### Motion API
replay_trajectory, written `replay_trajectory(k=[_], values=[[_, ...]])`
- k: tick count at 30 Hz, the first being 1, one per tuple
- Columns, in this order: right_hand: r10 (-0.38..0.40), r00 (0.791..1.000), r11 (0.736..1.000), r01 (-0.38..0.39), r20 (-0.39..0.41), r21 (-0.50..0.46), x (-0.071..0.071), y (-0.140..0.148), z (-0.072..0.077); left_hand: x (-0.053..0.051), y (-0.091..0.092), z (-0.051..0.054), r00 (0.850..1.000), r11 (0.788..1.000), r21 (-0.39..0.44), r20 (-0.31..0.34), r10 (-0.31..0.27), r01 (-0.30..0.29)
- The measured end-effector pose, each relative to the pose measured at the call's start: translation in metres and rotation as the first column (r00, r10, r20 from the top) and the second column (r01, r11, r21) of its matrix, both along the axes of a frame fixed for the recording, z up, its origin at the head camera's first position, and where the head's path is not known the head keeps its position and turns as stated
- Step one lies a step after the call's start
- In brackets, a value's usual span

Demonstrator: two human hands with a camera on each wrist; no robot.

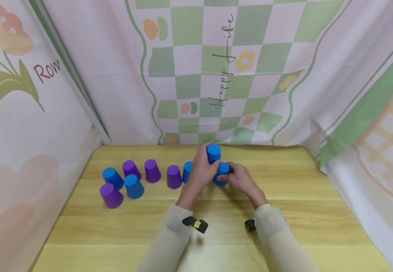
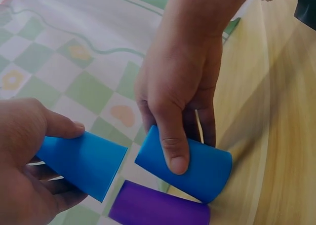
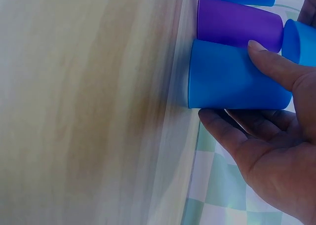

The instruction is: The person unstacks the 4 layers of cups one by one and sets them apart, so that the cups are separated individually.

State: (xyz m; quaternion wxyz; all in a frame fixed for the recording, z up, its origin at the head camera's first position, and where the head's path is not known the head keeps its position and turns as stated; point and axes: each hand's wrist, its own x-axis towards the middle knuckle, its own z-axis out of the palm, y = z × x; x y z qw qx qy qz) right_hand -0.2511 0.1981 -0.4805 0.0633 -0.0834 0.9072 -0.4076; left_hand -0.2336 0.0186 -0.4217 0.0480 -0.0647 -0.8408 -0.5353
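Note:
My left hand (image 1: 203, 169) holds a blue cup (image 1: 213, 153) upside down, raised above the table. My right hand (image 1: 240, 179) grips another upside-down blue cup (image 1: 221, 175) standing on the table, its thumb on the near side and fingers on the far side. Beside that cup stands a purple cup (image 3: 232, 22), seen in both wrist views and hidden behind my left hand in the head view. In the right wrist view, the raised cup's rim is close to the tops of the purple and gripped cups; I cannot tell whether they touch.
Left of my left hand stand a partly covered blue cup (image 1: 187, 173) and a purple cup (image 1: 174, 176). Farther left are several more upside-down purple and blue cups (image 1: 134, 187). The wooden table (image 1: 301, 219) meets a checkered cloth (image 1: 216, 75) at the back.

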Motion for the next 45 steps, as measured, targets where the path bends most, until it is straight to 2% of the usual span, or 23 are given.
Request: replay_trajectory(k=[7, 16, 23, 33, 37, 45], values=[[-0.001, 1.0, 1.0, 0.001, -0.003, 0.013, 0.001, 0.0, 0.002, 0.011, -0.014, 0.005, 0.999, 1.0, 0.024, -0.031, 0.011, -0.01], [-0.004, 1.0, 0.999, 0.004, -0.004, 0.033, 0.001, 0.0, 0.002, 0.02, -0.028, 0.008, 0.999, 0.999, 0.033, -0.022, 0.043, -0.042], [0.001, 1.0, 1.0, -0.001, -0.018, 0.024, 0.001, 0.0, 0.001, 0.027, -0.04, 0.006, 0.998, 0.997, 0.064, -0.032, 0.049, -0.047], [0.015, 1.0, 0.999, -0.014, -0.02, 0.032, 0.0, 0.001, 0.0, 0.037, -0.058, -0.005, 0.993, 0.99, 0.087, -0.024, 0.114, -0.112], [0.015, 1.0, 1.0, -0.015, -0.02, 0.024, 0.0, 0.001, -0.001, 0.039, -0.064, -0.004, 0.99, 0.987, 0.089, -0.037, 0.139, -0.135], [0.011, 1.0, 1.0, -0.011, -0.002, 0.023, 0.0, 0.002, -0.001, 0.044, -0.079, 0.002, 0.985, 0.978, 0.124, -0.016, 0.173, -0.17]])
